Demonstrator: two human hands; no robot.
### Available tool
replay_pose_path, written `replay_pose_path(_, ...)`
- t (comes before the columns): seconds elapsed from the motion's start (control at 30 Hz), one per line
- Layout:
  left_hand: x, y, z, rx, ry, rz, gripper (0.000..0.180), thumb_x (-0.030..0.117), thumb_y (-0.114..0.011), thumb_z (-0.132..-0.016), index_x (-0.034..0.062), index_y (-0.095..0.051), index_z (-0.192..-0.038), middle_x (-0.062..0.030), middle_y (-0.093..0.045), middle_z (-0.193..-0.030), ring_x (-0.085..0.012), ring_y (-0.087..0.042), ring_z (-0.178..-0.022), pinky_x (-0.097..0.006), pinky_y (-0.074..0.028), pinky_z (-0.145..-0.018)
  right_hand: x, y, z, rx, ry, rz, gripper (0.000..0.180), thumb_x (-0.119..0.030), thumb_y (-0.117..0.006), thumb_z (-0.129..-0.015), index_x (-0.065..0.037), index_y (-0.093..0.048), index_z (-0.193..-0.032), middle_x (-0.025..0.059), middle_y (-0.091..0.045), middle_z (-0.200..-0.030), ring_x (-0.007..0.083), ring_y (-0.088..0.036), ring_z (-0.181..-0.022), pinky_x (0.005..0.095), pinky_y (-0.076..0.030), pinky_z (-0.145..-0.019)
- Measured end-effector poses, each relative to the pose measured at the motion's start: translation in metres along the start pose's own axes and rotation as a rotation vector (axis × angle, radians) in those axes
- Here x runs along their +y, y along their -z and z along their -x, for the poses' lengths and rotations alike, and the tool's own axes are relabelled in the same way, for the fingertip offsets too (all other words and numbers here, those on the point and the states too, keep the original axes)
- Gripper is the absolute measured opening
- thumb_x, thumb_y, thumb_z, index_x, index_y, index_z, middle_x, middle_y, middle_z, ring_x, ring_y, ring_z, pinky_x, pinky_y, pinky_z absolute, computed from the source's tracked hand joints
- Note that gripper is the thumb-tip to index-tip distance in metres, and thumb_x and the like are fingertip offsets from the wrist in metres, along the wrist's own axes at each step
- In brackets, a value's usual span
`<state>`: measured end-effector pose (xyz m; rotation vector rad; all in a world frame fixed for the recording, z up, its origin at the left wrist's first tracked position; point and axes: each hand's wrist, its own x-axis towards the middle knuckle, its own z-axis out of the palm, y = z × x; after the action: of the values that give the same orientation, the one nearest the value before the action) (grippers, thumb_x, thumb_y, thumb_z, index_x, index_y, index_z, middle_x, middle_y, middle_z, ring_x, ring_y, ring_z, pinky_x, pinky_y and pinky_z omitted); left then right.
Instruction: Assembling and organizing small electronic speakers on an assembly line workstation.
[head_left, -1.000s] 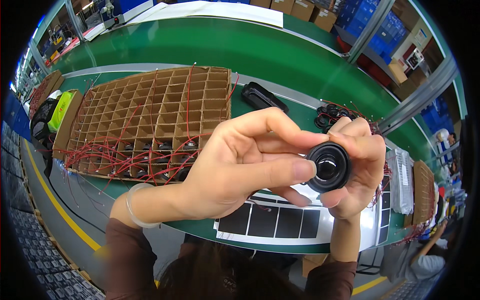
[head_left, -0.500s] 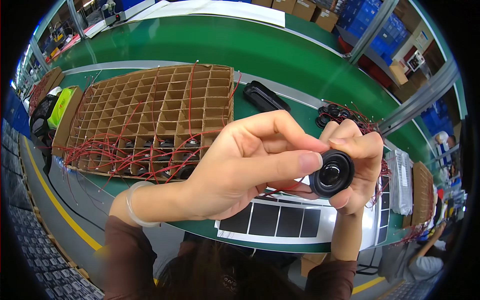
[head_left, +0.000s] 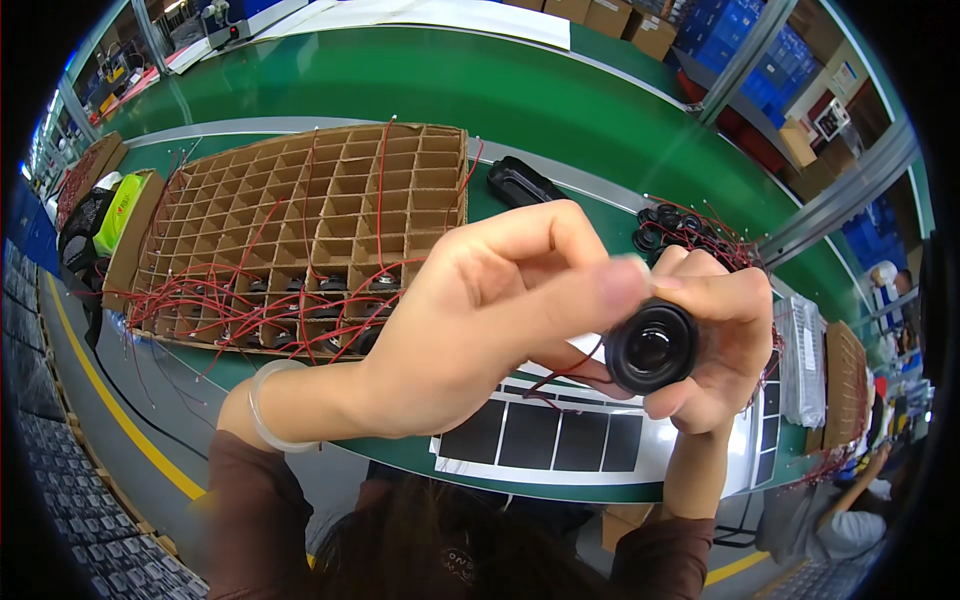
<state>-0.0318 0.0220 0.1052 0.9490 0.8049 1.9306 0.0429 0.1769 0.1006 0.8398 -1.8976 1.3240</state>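
Since half a second ago, the left thumb has slid up off the side of the small round speaker [head_left: 652, 347], and the speaker has swung flatter to the eye, its red wire [head_left: 548, 378] now showing more plainly under the left hand.

From where I stand, the speaker sits up in the air between the two hands, above the desk [head_left: 483, 205]. The right hand [head_left: 728, 330] grips it from the side and behind, fingers curled. The left hand [head_left: 470, 320] has thumb and forefinger drawn together at the speaker's upper left rim; I cannot tell whether they pinch anything.

The desk's near edge curves just below the hands, past a white sheet with black squares [head_left: 655, 450]. To the left of the hands, the near wall-end of a divided cardboard tray [head_left: 463, 180] crowds the left wrist. Ahead lie a black plastic case [head_left: 520, 180] and a heap of black parts [head_left: 680, 225] with red wires. The widest open room is farther ahead, over the green belt [head_left: 420, 85].

The speaker's dark, shiny face points up toward the wearer. Being round, it shows no long side; its centre line runs toward the eye, and the wire trails off leftward.
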Motion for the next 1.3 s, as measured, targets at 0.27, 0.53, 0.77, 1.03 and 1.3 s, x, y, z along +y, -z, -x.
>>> replay_pose_path(0.27,0.003,-0.001,-0.002,0.044,0.199,0.067,0.004,0.005,-0.045,-0.077,0.0049,-0.041,-0.078,-0.0171,-0.053,-0.09,-0.0212,-0.054,-0.082,-0.027,-0.045,-0.066,0.0,-0.001,0.001,-0.027,-0.014,0.003,0.052,-0.018,-0.076,-0.051,0.006,-0.051,-0.091,0.0126,-0.058,-0.079,0.0101,-0.045,-0.051,0.0195,-0.034,-0.045)
replay_pose_path(0.53,0.006,-0.002,-0.002,0.008,0.113,0.051,0.03,-0.006,-0.052,-0.068,0.0018,-0.037,-0.093,-0.0181,-0.049,-0.099,-0.0222,-0.05,-0.093,-0.027,-0.045,-0.07,-0.007,-0.001,-0.001,0.036,-0.044,0.193,0.051,-0.02,-0.075,-0.053,0.005,-0.048,-0.089,0.0113,-0.055,-0.079,0.009,-0.046,-0.056,0.0171,-0.035,-0.047)
replay_pose_path(0.77,0.003,0.001,-0.005,-0.145,-0.164,-0.419,0.053,-0.015,-0.058,-0.059,-0.0046,-0.031,-0.103,-0.0191,-0.048,-0.098,-0.0209,-0.05,-0.093,-0.025,-0.045,-0.071,-0.017,-0.015,0.006,0.203,-0.193,0.042,0.042,-0.008,-0.067,-0.062,0.006,-0.043,-0.093,0.0139,-0.052,-0.089,0.0091,-0.048,-0.064,0.0193,-0.04,-0.057)
replay_pose_path(1.03,0.003,0.004,-0.005,-0.172,-0.293,-0.492,0.051,-0.015,-0.061,-0.058,-0.0075,-0.034,-0.101,-0.0247,-0.046,-0.102,-0.0226,-0.052,-0.091,-0.023,-0.048,-0.064,-0.02,-0.019,0.007,0.307,-0.287,-0.262,0.028,-0.009,-0.057,-0.071,0.006,-0.044,-0.091,0.014,-0.053,-0.087,0.0084,-0.046,-0.062,0.0195,-0.039,-0.056)
replay_pose_path(1.3,0.003,0.002,-0.001,-0.144,-0.29,-0.505,0.052,-0.014,-0.063,-0.057,-0.0068,-0.036,-0.101,-0.0237,-0.048,-0.099,-0.0218,-0.052,-0.09,-0.023,-0.047,-0.067,-0.028,-0.017,0.002,0.338,-0.496,-0.39,0.019,-0.012,-0.051,-0.076,0.003,-0.046,-0.086,0.0138,-0.055,-0.083,0.0068,-0.047,-0.058,0.018,-0.04,-0.052)
